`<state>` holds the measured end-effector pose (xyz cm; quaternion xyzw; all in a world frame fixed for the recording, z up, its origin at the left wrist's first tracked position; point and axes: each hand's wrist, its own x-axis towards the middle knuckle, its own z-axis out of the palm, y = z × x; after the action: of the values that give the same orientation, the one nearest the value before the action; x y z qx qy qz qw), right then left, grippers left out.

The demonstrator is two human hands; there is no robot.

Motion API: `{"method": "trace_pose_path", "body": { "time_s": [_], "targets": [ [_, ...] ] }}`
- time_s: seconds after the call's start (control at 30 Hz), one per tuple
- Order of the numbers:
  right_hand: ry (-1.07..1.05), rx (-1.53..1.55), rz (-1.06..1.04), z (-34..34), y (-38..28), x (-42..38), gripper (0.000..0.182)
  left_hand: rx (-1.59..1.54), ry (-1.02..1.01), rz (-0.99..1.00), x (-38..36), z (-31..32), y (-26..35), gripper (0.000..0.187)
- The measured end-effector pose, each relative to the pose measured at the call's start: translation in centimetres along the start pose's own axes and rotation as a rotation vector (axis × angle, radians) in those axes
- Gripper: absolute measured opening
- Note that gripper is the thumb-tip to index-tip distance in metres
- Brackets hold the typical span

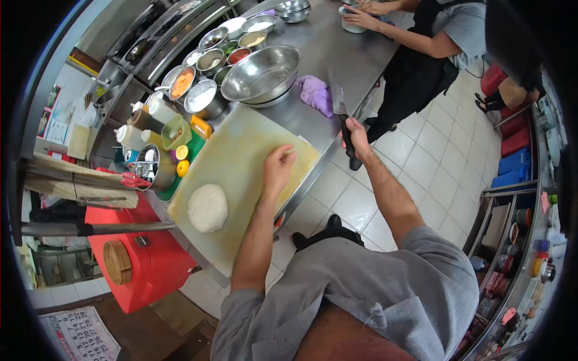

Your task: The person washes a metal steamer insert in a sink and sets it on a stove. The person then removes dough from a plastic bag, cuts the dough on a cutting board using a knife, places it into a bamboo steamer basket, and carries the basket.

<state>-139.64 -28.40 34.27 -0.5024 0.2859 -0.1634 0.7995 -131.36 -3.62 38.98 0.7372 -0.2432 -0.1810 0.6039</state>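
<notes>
My right hand (357, 139) is wrapped round the black handle of a knife (339, 101), out past the table's front edge. Its blade points away from me, near a crumpled purple cloth (316, 95). Over the right part of a yellowish cutting board (241, 141), my left hand (279, 170) has its fingers curled together. Whether anything small is between those fingers, I cannot make out. A round ball of pale dough (208, 207) rests on the board, left of my left hand and apart from it.
Large metal bowls (262, 75) stand behind the board, beside several small ingredient bowls (211, 61). Squeeze bottles (162, 111), cut lemons (182, 168) and a utensil pot (162, 168) line the left side. A red cooler (147, 265) sits below. A co-worker (430, 54) handles stacked bowls (353, 23) at the far end.
</notes>
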Motion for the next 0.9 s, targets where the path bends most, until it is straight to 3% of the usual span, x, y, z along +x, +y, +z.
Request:
{"method": "trace_pose_path", "body": {
  "time_s": [0.1,0.17,0.33,0.43,0.63,0.7,0.9],
  "targets": [
    [-0.011,-0.067,-0.019,-1.0,-0.9,-1.5,0.036,-0.322,-0.018,-0.294,6.3,6.3,-0.6,0.043],
    [0.013,-0.091,-0.025,-1.6,-1.5,-2.2,0.038,-0.4,0.06,-0.319,10.2,10.6,-1.6,0.039],
    [-0.001,-0.138,-0.036,-3.5,-1.9,-2.0,0.04,-0.308,0.01,-0.45,16.5,15.1,-2.4,0.023],
    [-0.002,-0.117,-0.035,-3.8,-2.7,-0.9,0.04,-0.227,-0.023,-0.493,16.6,15.8,-2.8,0.014],
    [-0.14,-0.12,-0.05,-3.4,-3.2,1.7,0.041,-0.718,-0.136,-0.46,14.4,15.7,-2.1,0.019],
    [-0.188,-0.125,-0.014,-3.9,-2.6,1.1,0.041,-1.051,-0.111,-0.565,14.3,15.3,-1.9,0.025],
    [-0.195,-0.136,0.03,-6.5,-0.2,-5.4,0.044,-0.995,-0.16,-0.544,14.5,15.3,-1.7,0.032]
  ]
}}
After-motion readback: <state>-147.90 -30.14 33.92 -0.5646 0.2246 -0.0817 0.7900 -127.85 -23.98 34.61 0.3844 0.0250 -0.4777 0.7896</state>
